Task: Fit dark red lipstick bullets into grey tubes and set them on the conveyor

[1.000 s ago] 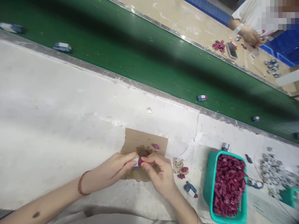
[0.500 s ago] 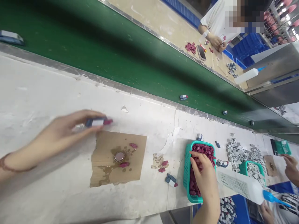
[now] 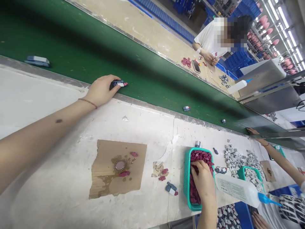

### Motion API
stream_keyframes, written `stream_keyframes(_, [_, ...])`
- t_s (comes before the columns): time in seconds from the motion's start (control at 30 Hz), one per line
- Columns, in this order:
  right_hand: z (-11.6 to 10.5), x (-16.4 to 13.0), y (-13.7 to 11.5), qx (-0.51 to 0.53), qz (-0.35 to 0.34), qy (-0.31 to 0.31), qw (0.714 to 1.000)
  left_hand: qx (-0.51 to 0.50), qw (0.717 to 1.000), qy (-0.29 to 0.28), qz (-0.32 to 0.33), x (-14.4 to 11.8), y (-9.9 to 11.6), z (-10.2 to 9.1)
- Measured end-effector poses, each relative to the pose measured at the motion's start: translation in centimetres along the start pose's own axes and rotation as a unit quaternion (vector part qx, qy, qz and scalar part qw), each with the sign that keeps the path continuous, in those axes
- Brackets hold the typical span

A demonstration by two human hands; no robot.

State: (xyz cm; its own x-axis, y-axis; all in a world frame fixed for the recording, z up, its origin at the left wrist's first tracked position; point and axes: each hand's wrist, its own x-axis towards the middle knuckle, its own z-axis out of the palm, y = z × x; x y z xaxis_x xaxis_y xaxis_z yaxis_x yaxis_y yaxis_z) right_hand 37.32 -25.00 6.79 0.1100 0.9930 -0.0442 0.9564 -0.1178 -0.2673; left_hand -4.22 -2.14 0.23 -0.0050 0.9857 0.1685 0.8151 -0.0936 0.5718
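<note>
My left hand (image 3: 102,90) reaches over the green conveyor belt (image 3: 152,86), fingers closed round a small blue-grey, white and maroon plastic piece (image 3: 120,83) at the belt's near edge. Inside a teal basket (image 3: 186,184), my right hand (image 3: 203,181) has its thumb and fingers bent down among small maroon parts (image 3: 202,156). Whatever lies between those fingertips is hidden. On the table, brown cardboard (image 3: 100,159) bears a round pinkish disc (image 3: 119,165) in a wet patch and two maroon parts. A similar assembled piece (image 3: 171,189) lies left of the basket.
Right of the basket are a white bottle with a blue nozzle (image 3: 238,189), loose grey-white parts (image 3: 234,159) and a small teal basket (image 3: 241,173). Several assembled pieces ride the belt. A co-worker (image 3: 207,41) sits across it; another person's arm (image 3: 283,159) extends at right.
My left hand has carried the assembled piece from above the cardboard up to the belt. My right fingers have bent deeper into the maroon parts. The view has shifted slightly.
</note>
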Motion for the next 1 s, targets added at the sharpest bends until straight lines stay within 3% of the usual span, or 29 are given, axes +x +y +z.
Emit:
stream_keyframes(0.1, [-0.5, -0.2, -0.2, 0.118, 0.057, 0.009, 0.991, 0.000, 1.000, 0.001, 0.021, -0.3, -0.6, 0.3])
stream_keyframes(0.27, [-1.0, -0.2, -2.1, 0.359, 0.108, 0.058, 0.925, 0.005, 0.999, 0.010, 0.035, -0.9, -2.1, 0.0])
stream_keyframes(0.47, [0.4, 0.1, -6.8, 0.421, 0.081, 0.072, 0.901, 0.055, 0.997, 0.015, 0.053, -1.3, -3.3, -0.7])
stream_keyframes(0.6, [2.7, 0.7, -10.1, 0.460, 0.050, 0.025, 0.886, 0.084, 0.993, 0.079, 0.011, -1.6, -5.1, -2.3])
stream_keyframes(0.7, [4.7, 1.2, -12.1, 0.461, 0.011, -0.031, 0.887, 0.094, 0.980, 0.159, -0.070, -1.9, -7.2, -4.4])
stream_keyframes(0.77, [5.7, 1.5, -13.2, 0.448, -0.030, -0.056, 0.892, 0.093, 0.975, 0.170, -0.105, -2.0, -8.7, -5.7])
stream_keyframes(0.9, [6.9, 1.8, -14.9, 0.394, -0.137, -0.081, 0.905, 0.025, 0.995, 0.074, -0.065, -1.6, -10.2, -7.1])
stream_keyframes(1.0, [7.5, 1.7, -16.0, 0.338, -0.247, -0.094, 0.903, -0.026, 0.997, 0.053, -0.049, -1.1, -9.6, -6.8])
